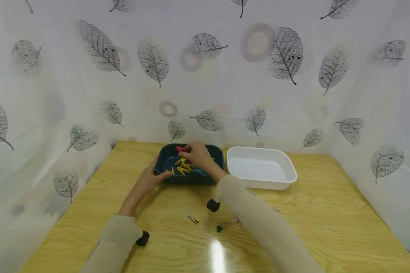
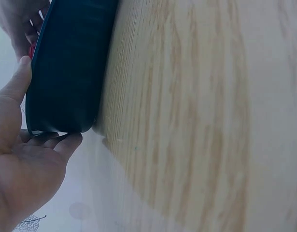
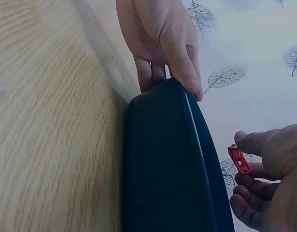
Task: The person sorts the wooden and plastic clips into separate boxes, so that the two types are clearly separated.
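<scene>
While the left hand (image 1: 149,178) is clamped on the dark bin (image 3: 162,159), the right hand (image 1: 199,154) is observed pinching a red clothespin (image 3: 239,160) between thumb and forefinger

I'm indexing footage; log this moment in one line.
left hand: grips dark tray; right hand: pinches red clip; yellow clips: in dark tray; white tray: beside dark tray

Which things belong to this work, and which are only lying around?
Apparently in use:
red clip, in the right hand
dark tray, held by the left hand
yellow clips inside

Apparently lying about:
small loose clip
white tray, role unclear
</scene>
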`<state>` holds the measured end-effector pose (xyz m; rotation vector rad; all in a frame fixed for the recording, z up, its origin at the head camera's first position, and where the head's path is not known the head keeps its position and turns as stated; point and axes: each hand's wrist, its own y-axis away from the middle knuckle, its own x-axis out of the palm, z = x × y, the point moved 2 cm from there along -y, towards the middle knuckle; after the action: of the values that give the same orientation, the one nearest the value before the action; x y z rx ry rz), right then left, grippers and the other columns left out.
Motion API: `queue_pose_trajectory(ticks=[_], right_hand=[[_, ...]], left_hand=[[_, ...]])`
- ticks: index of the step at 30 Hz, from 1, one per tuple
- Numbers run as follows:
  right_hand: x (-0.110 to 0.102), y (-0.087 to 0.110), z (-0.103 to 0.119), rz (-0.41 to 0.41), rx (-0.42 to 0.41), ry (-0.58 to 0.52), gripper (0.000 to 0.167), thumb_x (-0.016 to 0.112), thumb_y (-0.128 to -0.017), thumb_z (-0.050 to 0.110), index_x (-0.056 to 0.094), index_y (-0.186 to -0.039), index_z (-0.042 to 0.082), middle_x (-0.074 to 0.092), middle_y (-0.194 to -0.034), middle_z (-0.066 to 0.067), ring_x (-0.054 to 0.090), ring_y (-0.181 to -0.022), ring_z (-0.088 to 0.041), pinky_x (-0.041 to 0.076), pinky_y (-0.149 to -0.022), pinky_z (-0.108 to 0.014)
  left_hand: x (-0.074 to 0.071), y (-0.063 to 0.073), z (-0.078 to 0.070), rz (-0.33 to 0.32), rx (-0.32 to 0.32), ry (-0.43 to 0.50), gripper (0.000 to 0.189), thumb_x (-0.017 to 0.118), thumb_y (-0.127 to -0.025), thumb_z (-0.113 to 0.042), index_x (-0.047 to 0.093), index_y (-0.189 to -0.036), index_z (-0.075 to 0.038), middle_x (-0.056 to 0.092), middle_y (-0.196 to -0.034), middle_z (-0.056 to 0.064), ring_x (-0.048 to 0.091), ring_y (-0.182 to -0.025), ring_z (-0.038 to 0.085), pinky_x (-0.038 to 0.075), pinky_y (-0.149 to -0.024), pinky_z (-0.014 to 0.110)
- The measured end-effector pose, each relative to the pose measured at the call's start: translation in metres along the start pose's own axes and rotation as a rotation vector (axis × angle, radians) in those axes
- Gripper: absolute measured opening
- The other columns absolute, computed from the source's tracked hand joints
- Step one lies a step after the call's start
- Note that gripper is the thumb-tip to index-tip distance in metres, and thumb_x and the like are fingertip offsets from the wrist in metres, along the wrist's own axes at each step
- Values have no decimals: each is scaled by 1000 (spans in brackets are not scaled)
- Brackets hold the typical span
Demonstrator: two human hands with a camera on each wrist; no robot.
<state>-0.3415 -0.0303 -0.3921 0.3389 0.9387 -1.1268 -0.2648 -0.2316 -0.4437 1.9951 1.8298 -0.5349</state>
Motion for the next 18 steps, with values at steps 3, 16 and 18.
queue_pose_trajectory(ticks=[3, 16, 18], right_hand=[[4, -3, 4, -9, 26, -15, 31, 76, -96, 32, 79, -107, 3, 71, -90, -6, 56, -63, -13, 43, -55, -23], [12, -11, 16, -34, 50, -47, 27, 75, -97, 32, 76, -93, 6, 60, -70, -1, 43, -50, -10, 32, -46, -22], [14, -11, 17, -37, 49, -55, 26, 75, -98, 31, 75, -90, 6, 61, -70, -1, 43, -50, -10, 32, -46, -23]], left_hand=[[0, 0, 1, 1, 9, 7, 94, 68, -102, -31, 5, -166, -2, 16, -167, 28, 21, -152, 45, 20, -122, 57], [1, -2, 4, -2, 27, 44, 95, 69, -101, -31, 6, -166, -2, 20, -166, 29, 28, -150, 44, 25, -121, 55], [0, -2, 4, 0, 21, 47, 96, 70, -101, -33, 6, -166, -3, 20, -166, 29, 29, -149, 44, 26, -121, 55]])
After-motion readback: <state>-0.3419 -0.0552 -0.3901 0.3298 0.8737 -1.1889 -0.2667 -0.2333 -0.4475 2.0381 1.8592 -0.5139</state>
